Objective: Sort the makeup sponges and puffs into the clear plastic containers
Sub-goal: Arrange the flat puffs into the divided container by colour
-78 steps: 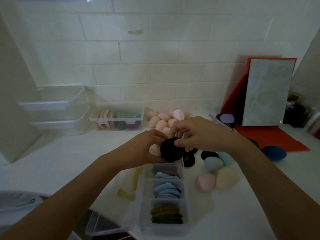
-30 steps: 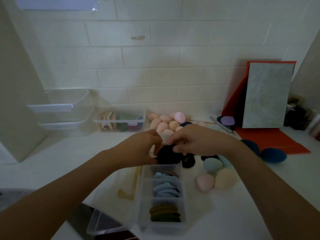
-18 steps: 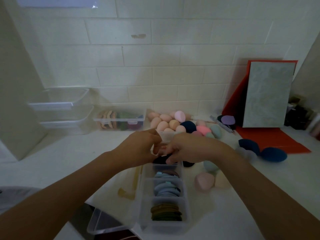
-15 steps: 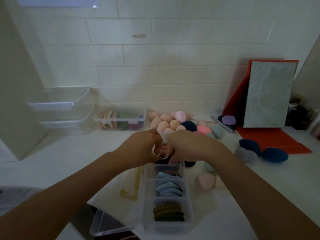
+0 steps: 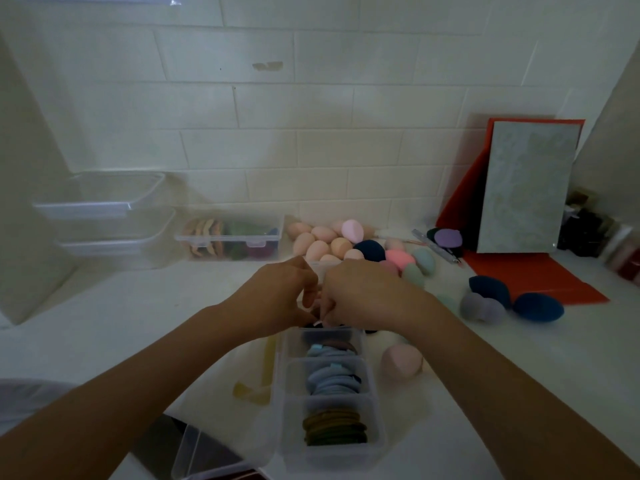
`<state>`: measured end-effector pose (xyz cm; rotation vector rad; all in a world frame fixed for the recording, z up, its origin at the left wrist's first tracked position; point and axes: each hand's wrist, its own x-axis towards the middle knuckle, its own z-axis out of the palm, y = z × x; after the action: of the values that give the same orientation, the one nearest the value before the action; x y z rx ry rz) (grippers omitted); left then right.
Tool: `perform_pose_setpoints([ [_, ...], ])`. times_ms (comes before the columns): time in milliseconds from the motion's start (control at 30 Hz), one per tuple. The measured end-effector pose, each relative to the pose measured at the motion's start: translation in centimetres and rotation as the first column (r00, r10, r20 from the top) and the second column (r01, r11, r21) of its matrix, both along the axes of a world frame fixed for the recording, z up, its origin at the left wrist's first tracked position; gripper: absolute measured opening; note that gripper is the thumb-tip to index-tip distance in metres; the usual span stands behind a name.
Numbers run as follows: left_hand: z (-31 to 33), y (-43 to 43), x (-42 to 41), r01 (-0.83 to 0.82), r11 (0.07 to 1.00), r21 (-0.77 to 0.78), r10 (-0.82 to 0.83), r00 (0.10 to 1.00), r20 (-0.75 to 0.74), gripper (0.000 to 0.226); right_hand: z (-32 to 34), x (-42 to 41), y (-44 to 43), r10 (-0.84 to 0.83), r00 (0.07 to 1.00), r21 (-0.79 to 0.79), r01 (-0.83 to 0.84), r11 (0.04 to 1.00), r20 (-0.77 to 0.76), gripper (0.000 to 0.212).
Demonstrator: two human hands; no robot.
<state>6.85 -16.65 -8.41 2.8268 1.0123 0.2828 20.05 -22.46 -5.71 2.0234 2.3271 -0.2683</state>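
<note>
Left hand (image 5: 277, 299) and right hand (image 5: 363, 296), fingers curled, pinch a mostly hidden black puff (image 5: 332, 326) over the far compartment of the divided container (image 5: 375, 386) by the worktop's near edge — long axis pointing at the wall.

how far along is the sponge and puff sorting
Done: the divided container holds olive puffs, blue puffs and a brown-and-blue stack. In hand: left hand and right hand are at its far compartment over a dark puff; the grip is hidden. To do: peach sponges, navy sponges and a pink sponge lie loose.
</note>
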Motion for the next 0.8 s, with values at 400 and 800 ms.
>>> perform_pose_setpoints([
  [400,0.1,-0.7,-0.8,-0.042,0.988,-0.151,0.055,0.995,0.083,0.032,2.4,4.0,0.4,0.046,0.942,-0.360,-0.172,0.917,-0.333,0.022],
  [800,-0.7,-0.1,-1.0,0.012,0.976,-0.217,0.009,0.995,0.096,0.032,-1.8,7.0,1.5,-0.079,0.987,-0.161,0.055,0.985,-0.142,0.025],
])
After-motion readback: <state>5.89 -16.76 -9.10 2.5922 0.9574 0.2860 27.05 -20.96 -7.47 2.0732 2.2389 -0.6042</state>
